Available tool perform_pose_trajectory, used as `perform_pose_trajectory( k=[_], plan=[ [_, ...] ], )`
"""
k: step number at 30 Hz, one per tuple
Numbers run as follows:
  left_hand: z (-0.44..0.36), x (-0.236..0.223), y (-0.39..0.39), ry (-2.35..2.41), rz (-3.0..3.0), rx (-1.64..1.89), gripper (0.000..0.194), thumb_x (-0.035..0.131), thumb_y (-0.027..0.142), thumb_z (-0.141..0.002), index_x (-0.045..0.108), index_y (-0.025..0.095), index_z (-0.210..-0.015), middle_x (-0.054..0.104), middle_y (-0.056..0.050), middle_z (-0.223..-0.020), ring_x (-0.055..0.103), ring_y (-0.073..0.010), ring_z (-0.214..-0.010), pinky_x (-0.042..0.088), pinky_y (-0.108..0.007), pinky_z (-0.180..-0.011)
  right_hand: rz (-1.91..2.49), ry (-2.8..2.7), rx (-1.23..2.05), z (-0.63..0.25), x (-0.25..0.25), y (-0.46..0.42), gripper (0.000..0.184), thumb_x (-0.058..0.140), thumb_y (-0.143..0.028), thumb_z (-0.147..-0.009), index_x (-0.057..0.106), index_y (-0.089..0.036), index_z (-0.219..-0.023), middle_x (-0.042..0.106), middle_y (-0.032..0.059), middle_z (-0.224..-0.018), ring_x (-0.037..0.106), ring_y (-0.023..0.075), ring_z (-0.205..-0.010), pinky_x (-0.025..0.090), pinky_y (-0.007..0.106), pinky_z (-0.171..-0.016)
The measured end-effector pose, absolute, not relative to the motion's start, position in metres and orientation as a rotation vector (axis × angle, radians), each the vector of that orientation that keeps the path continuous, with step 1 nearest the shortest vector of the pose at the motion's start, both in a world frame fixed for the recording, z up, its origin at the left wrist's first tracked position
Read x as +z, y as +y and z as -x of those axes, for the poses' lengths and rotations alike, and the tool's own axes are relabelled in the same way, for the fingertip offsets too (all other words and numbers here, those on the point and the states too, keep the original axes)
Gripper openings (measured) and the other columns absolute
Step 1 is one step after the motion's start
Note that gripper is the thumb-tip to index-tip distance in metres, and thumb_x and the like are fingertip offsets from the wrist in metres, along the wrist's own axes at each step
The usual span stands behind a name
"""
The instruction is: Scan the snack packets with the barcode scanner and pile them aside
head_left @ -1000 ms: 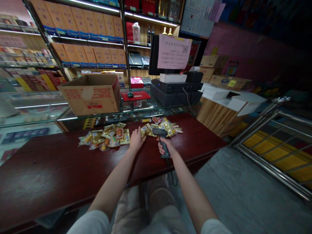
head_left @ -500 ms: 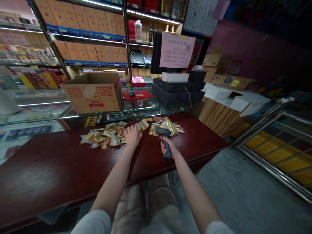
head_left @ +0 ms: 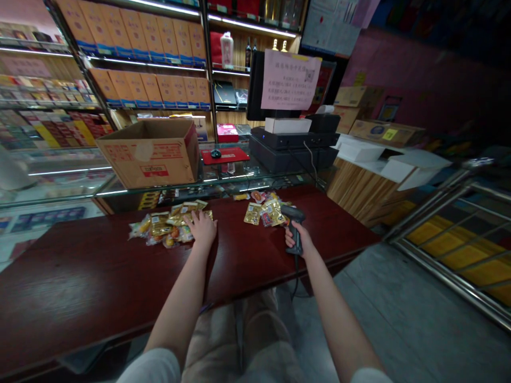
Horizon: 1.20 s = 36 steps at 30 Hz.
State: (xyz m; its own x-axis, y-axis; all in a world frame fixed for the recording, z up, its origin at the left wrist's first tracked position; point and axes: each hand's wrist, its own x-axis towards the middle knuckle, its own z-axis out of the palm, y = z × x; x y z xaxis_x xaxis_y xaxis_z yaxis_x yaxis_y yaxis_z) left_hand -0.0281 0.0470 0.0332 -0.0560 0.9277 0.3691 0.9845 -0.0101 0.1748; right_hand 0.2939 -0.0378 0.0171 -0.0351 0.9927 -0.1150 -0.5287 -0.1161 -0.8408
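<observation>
One desk (head_left: 99, 276) with a dark red, glossy wood-grain top occupies the near area. Two bare hands are positioned above it.

The right hand (head_left: 300, 240) grasps the handle of one handheld scanner (head_left: 294, 213), a dark grey, pistol-shaped unit with a smooth casing. The scanner is right of centre, handle downward, its head just beside the right packet group (head_left: 271, 210). One dark cable (head_left: 296, 274) extends from the base of the handle.

The left hand (head_left: 203, 229) is extended, fingers spread, and lies over the right side of the left packet group (head_left: 159, 226).

The packets form two groups, well apart. Both contain flat gold foil and clear film with a shiny, wrinkled surface. Rounded orange pieces show through film in the left group. The packets overlap; an exact count cannot be made.

Beyond the desk, one glass display case (head_left: 223, 187) supports one open-topped cardboard box (head_left: 154, 159) at left, one red rectangular mat (head_left: 235, 155) carrying one dark, rounded mouse (head_left: 216, 153), and one monitor (head_left: 255, 88) bearing one pink paper sheet (head_left: 290, 80). At the far left, shelving holds two rows of orange cartons (head_left: 147, 88) with blue bases.
</observation>
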Motion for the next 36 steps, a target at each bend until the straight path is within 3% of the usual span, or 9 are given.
perform_pose_trajectory(
  k=[5, 10, 13, 17, 22, 26, 28, 36],
  plan=[
    [0.008, 0.036, 0.043, -1.913, 2.153, -0.585, 0.044, 0.043, 0.037, -0.096, 0.065, 0.009, -0.122, 0.055, -0.023, -0.139, 0.029, -0.0387, -0.146, 0.006, -0.065, -0.117, 0.851, -0.765, 1.510, -0.293, 0.010, -0.032, 0.036, 0.071, -0.048, -0.076, 0.051, -0.022, -0.090, 0.050, -0.0095, -0.050, 0.038, 0.0068, -0.031, 0.032, 0.019, -0.031],
    [-0.043, 0.040, 0.050, -1.975, 2.545, -0.306, 0.060, 0.038, 0.060, -0.095, 0.065, 0.011, -0.120, 0.059, -0.021, -0.132, 0.051, -0.0368, -0.126, 0.035, -0.050, -0.107, 0.829, -0.780, 1.521, -0.296, 0.007, -0.028, 0.037, 0.070, -0.049, -0.077, 0.050, -0.021, -0.090, 0.051, -0.0088, -0.050, 0.039, 0.0073, -0.031, 0.032, 0.019, -0.031],
    [-0.069, 0.038, 0.058, -2.039, 2.520, -0.266, 0.064, 0.044, 0.062, -0.091, 0.062, 0.008, -0.122, 0.054, -0.026, -0.134, 0.048, -0.0394, -0.126, 0.038, -0.048, -0.102, 0.838, -0.779, 1.521, -0.296, 0.008, -0.028, 0.037, 0.070, -0.050, -0.077, 0.050, -0.021, -0.091, 0.051, -0.0087, -0.050, 0.039, 0.0075, -0.032, 0.033, 0.020, -0.031],
    [-0.085, 0.030, 0.065, -2.174, 2.427, -0.414, 0.058, 0.056, 0.057, -0.087, 0.059, 0.013, -0.124, 0.050, -0.025, -0.137, 0.045, -0.0397, -0.126, 0.034, -0.051, -0.103, 0.857, -0.781, 1.522, -0.296, 0.009, -0.027, 0.039, 0.070, -0.052, -0.076, 0.050, -0.021, -0.090, 0.051, -0.0086, -0.050, 0.039, 0.0076, -0.032, 0.033, 0.020, -0.031],
    [-0.077, 0.018, 0.069, -2.236, 2.535, -0.572, 0.046, 0.076, 0.045, -0.072, 0.060, 0.016, -0.104, 0.053, -0.019, -0.132, 0.047, -0.0378, -0.127, 0.031, -0.047, -0.108, 0.832, -0.809, 1.536, -0.296, 0.008, -0.028, 0.039, 0.067, -0.054, -0.079, 0.050, -0.021, -0.090, 0.050, -0.0087, -0.049, 0.038, 0.0073, -0.031, 0.032, 0.020, -0.031],
    [-0.064, 0.006, 0.066, -2.027, 2.751, -1.091, 0.019, 0.059, 0.023, -0.083, 0.048, 0.020, -0.098, 0.064, -0.008, -0.103, 0.062, -0.0236, -0.102, 0.040, -0.043, -0.101, 0.812, -0.873, 1.564, -0.294, 0.010, -0.034, 0.039, 0.065, -0.056, -0.080, 0.052, -0.021, -0.093, 0.051, -0.0084, -0.051, 0.038, 0.0072, -0.031, 0.033, 0.021, -0.032],
    [-0.061, 0.002, 0.065, -1.905, 2.855, -1.375, 0.017, 0.051, 0.016, -0.084, 0.042, 0.022, -0.096, 0.065, -0.006, -0.099, 0.064, -0.0199, -0.094, 0.045, -0.037, -0.094, 0.804, -0.909, 1.575, -0.292, 0.012, -0.039, 0.041, 0.064, -0.056, -0.082, 0.053, -0.020, -0.098, 0.052, -0.0083, -0.052, 0.039, 0.0074, -0.031, 0.034, 0.021, -0.032],
    [-0.063, -0.001, 0.065, -1.718, 3.007, -1.594, 0.018, 0.051, 0.019, -0.085, 0.041, 0.023, -0.100, 0.069, -0.007, -0.098, 0.068, -0.0209, -0.092, 0.049, -0.034, -0.086, 0.855, -0.925, 1.542, -0.288, 0.014, -0.043, 0.039, 0.067, -0.051, -0.081, 0.054, -0.020, -0.099, 0.050, -0.0093, -0.050, 0.040, 0.0076, -0.031, 0.038, 0.022, -0.033]
  ],
)
